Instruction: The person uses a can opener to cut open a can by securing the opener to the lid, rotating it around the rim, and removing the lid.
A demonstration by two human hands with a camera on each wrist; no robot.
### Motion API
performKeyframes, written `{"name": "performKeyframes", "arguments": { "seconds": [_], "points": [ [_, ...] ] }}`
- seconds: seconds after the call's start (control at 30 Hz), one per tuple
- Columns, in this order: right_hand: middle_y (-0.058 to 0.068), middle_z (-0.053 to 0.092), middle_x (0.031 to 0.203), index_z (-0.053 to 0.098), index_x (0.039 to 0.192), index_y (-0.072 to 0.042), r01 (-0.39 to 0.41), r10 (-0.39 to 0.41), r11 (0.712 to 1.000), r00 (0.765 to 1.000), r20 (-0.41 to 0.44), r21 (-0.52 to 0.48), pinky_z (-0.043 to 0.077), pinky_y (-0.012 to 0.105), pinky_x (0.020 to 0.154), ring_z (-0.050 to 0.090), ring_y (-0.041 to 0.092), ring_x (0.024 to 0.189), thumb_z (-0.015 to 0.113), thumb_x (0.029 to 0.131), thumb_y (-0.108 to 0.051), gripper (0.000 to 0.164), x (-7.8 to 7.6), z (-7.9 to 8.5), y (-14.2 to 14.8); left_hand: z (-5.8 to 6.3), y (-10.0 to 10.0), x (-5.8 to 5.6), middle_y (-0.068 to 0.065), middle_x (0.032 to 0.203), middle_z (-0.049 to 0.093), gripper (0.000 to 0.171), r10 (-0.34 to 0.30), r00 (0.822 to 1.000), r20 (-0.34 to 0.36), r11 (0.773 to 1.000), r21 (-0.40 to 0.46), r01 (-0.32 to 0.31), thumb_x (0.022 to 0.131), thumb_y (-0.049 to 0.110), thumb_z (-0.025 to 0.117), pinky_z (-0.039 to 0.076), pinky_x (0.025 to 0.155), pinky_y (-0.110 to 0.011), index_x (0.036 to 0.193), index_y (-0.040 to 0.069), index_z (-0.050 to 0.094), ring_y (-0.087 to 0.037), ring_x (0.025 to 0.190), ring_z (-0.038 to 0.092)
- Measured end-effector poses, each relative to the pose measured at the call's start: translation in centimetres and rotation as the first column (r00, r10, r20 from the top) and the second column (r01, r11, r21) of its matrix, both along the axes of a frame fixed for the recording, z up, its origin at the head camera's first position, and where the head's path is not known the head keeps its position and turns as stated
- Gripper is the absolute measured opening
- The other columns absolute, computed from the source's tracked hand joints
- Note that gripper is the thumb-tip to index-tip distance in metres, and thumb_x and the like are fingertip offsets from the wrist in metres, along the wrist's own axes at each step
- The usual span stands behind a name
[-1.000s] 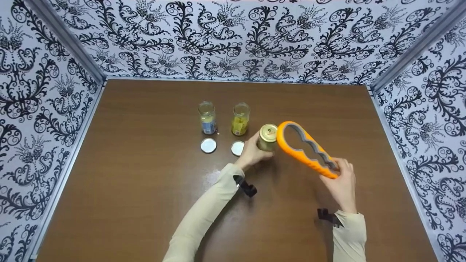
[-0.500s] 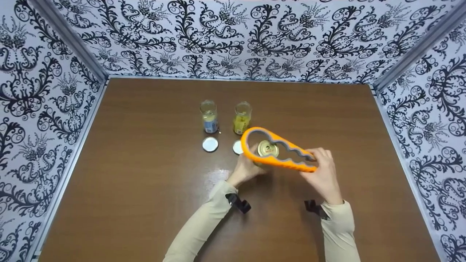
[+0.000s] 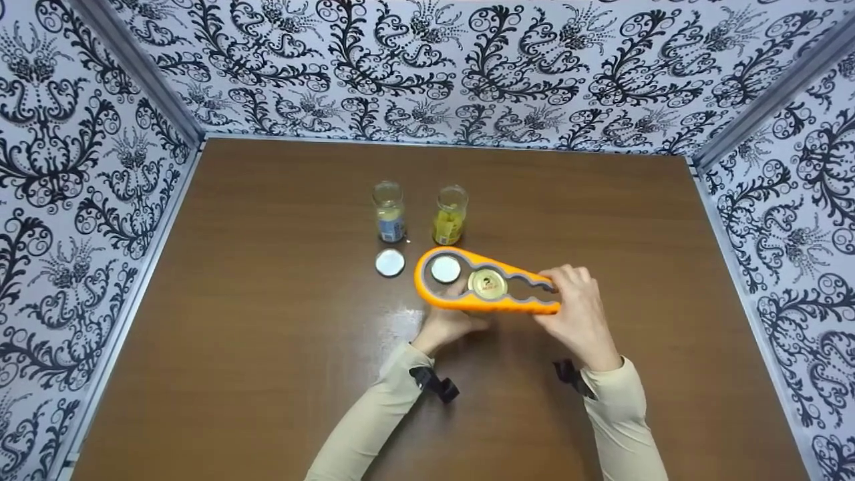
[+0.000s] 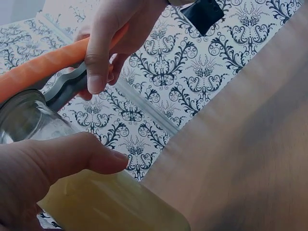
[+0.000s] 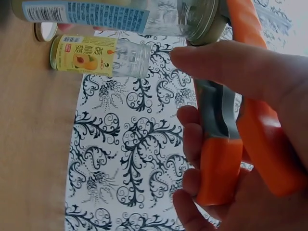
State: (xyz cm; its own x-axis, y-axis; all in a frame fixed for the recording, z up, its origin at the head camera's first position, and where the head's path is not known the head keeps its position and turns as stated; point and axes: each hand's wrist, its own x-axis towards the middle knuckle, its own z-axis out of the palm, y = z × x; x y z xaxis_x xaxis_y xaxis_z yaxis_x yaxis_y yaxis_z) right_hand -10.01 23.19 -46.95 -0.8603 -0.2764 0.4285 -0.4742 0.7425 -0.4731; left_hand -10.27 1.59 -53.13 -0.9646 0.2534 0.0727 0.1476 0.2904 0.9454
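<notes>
My left hand point(image 3: 444, 327) grips a glass jar point(image 4: 115, 202) with pale yellow contents, its thumb laid across the side. The jar's gold lid point(image 3: 487, 284) shows from above, framed between the two arms of an orange jar opener point(image 3: 518, 305) with grey toothed inner edges. My right hand point(image 3: 578, 314) holds the opener's handle ends, fingers curled round them in the right wrist view. A blue-and-white label point(image 5: 91, 15) runs along the held jar there. Most of the jar is hidden under the opener and left hand in the head view.
Behind stand two lidless jars, one with a blue label point(image 3: 390, 227) and one with yellow contents point(image 3: 449, 227). A white lid point(image 3: 390, 262) lies before the first; another lid point(image 3: 445, 269) shows through the opener's loop. Patterned walls point(image 3: 427, 73) border the brown table point(image 3: 267, 300).
My right hand has brought the jar opener left and over the jar, so its arms now surround the lid. My left hand has drawn the jar slightly nearer to me.
</notes>
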Motion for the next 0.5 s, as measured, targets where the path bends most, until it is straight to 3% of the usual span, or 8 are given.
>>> {"name": "performKeyframes", "arguments": {
  "seconds": [0.2,0.33,0.5],
  "points": [
    [0.009,0.062,0.089,0.065,0.101,0.001,-0.018,0.016,0.992,1.0,0.014,0.127,0.037,0.047,0.076,0.05,0.032,0.083,0.084,0.057,-0.005,0.048,0.3,0.4,0.2,0.1,-0.6,0.3,-0.024,0.122,0.059,0.07,0.01,1.0,-0.019,1.0,0.006,-0.01,0.063,0.0,0.083,0.041,0.101,-0.037,0.124,-0.01,0.051,-0.037,0.115,0.054],
    [0.006,0.06,0.077,0.066,0.092,-0.001,-0.006,0.02,0.984,0.997,-0.076,0.178,0.041,0.045,0.072,0.052,0.03,0.073,0.087,0.059,-0.011,0.041,0.2,0.3,0.2,0.1,-0.9,0.3,-0.022,0.122,0.059,0.07,-0.008,1.0,-0.012,1.0,0.011,0.008,0.063,0.0,0.084,0.04,0.102,-0.04,0.125,-0.008,0.052,-0.036,0.116,0.053],
    [0.005,0.058,0.069,0.066,0.085,-0.003,0.001,0.029,0.986,0.984,-0.178,0.166,0.043,0.042,0.066,0.052,0.028,0.064,0.085,0.062,-0.018,0.033,0.0,-0.2,0.2,0.3,-1.2,0.3,-0.016,0.121,0.062,0.069,-0.021,1.0,0.0,1.0,-0.003,0.021,0.062,0.004,0.085,0.039,0.101,-0.037,0.125,-0.003,0.056,-0.031,0.114,0.055]
  ]
}}
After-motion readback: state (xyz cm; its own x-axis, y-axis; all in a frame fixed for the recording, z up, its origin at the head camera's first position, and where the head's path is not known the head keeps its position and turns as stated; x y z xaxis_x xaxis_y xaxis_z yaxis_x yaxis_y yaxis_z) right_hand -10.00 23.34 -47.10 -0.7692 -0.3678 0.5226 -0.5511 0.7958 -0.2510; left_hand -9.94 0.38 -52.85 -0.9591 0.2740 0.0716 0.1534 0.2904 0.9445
